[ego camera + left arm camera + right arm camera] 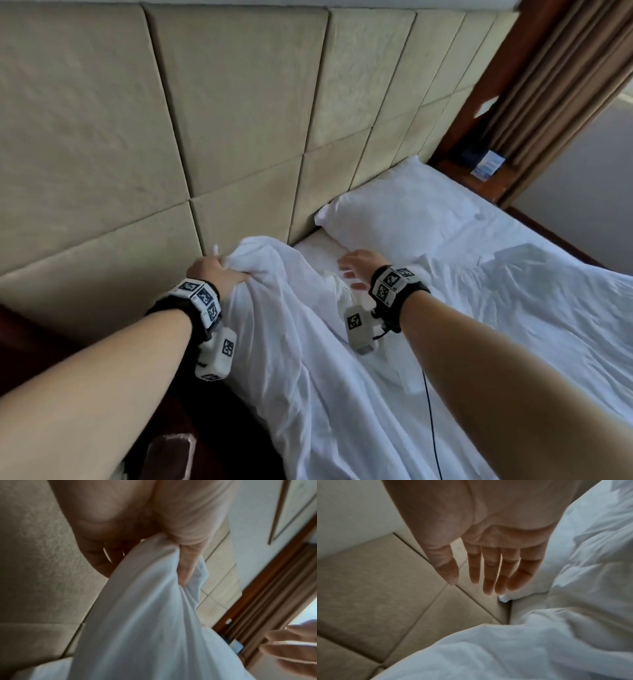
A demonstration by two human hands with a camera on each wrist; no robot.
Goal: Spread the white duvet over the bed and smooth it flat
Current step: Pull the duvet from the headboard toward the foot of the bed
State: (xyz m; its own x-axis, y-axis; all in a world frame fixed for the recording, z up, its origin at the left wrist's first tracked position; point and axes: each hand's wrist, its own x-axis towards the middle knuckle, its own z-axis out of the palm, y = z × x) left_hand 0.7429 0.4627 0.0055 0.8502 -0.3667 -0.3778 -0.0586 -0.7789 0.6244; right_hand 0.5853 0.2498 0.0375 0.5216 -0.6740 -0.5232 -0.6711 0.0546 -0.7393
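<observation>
Spreading step: left hand (215, 274) grips bunched duvet (308, 342) corner near headboard (171, 120), right hand (356, 269) open, empty; next, draw corner flat toward pillow (394, 212).

Right hand (488, 536) palm bare, fingers (489, 574) straight, holding nothing, above rumpled white fabric duvet (505, 649); white pillow (590, 547) right; beige padded panelled headboard (376, 588) behind.
</observation>
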